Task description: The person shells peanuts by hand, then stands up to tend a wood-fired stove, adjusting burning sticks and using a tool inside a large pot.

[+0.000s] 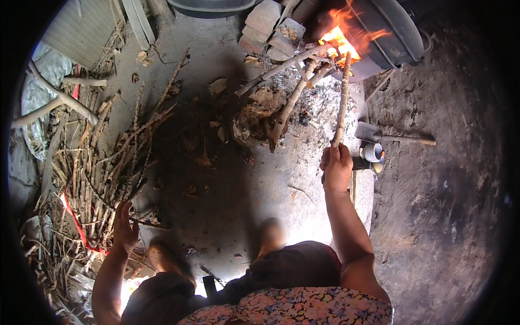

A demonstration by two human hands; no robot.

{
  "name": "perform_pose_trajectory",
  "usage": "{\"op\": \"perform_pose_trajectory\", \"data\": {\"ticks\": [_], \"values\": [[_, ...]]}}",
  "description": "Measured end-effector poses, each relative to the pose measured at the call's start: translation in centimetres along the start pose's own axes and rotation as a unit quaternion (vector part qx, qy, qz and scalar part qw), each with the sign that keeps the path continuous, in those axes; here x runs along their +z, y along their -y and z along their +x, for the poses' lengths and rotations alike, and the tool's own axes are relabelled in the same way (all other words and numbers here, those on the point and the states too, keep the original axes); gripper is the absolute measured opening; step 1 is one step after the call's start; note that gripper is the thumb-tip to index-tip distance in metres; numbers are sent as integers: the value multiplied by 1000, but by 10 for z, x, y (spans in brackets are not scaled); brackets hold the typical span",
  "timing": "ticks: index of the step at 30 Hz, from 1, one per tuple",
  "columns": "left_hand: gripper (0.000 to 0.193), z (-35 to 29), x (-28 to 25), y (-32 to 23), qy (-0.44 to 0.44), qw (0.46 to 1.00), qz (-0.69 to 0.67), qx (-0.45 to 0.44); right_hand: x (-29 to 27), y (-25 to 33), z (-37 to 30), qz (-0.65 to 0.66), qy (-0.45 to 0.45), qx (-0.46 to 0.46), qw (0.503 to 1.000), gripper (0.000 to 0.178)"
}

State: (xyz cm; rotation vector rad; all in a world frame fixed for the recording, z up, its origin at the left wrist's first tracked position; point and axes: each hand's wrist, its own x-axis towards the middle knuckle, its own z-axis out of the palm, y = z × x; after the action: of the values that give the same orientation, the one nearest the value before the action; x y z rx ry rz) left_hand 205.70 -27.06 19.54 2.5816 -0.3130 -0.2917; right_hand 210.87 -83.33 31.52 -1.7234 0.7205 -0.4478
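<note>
My right hand (337,167) is closed round the near end of a straight stick (343,103). The far end of that stick reaches into the flames (340,42) beneath a large dark pot (387,32). Beside it, a thicker forked branch (292,108) and another branch (276,70) also run into the fire. Over on the left, my left hand (125,227) is raised with its fingers stretched out, holding nothing. It is close to the right edge of a pile of thin sticks (89,179), and a red ribbon (78,227) lies on that pile.
Bricks (265,24) stand left of the fire, near a dark basin (212,6). A charred stump-like lump (259,114) and pale ash (319,103) lie before the flames. Small containers (371,153) and a long-handled tool (406,139) sit along the rough right wall (439,200).
</note>
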Motion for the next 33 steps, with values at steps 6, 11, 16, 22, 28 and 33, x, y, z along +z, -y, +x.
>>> {"op": "perform_pose_trajectory", "data": {"ticks": [6,11,16,22,28,33], "values": [[59,-2,1,3,6,1000,10,0,33,26,72,53,-53,66,995,18],[59,-1,5,4,1,1000,6,2,46,14,172,184,-49,56,980,16],[58,-6,6,3,-9,1000,0,-19,62,30,240,143,-10,70,987,26],[49,-28,7,28,-28,999,8,-35,48,-25,254,-311,40,-199,929,35],[47,20,-18,26,-45,998,10,33,53,20,51,-131,-6,-302,944,29],[50,44,-21,48,-78,989,110,-68,71,21,-28,-243,252,-591,727,23]]}}
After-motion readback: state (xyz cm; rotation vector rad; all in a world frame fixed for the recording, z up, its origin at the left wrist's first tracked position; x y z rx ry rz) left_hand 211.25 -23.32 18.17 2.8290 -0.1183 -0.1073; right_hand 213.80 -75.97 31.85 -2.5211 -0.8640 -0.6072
